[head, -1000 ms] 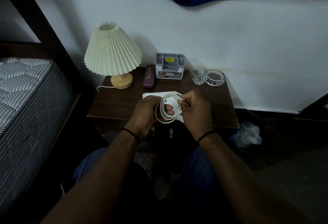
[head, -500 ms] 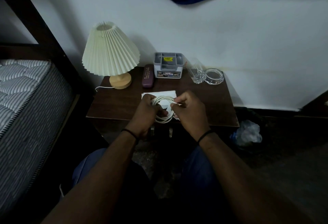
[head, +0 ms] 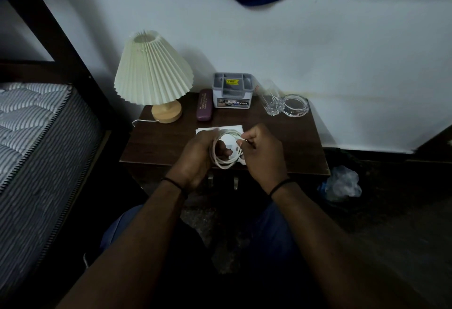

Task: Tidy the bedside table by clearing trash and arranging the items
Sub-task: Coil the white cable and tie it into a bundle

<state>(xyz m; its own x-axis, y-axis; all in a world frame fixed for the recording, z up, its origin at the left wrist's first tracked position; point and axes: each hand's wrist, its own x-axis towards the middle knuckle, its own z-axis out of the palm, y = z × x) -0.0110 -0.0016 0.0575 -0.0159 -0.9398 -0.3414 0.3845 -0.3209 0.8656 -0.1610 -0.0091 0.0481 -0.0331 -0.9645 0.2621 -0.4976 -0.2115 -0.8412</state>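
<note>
White coiled cable sits at six o'clock over the dark wooden bedside table, looped around the left hand; right hand pinches its end.

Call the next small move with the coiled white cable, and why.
Probably tuck the loose end. The left hand grips the coiled white cable, the right hand pinches its free end, and the loops hang unsecured over the dark wooden bedside table.

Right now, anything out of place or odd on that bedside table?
Nothing spilled or damaged. White paper lies loose mid-table under the hands; left hand grips the coiled white cable, right hand pinches its end.
</note>
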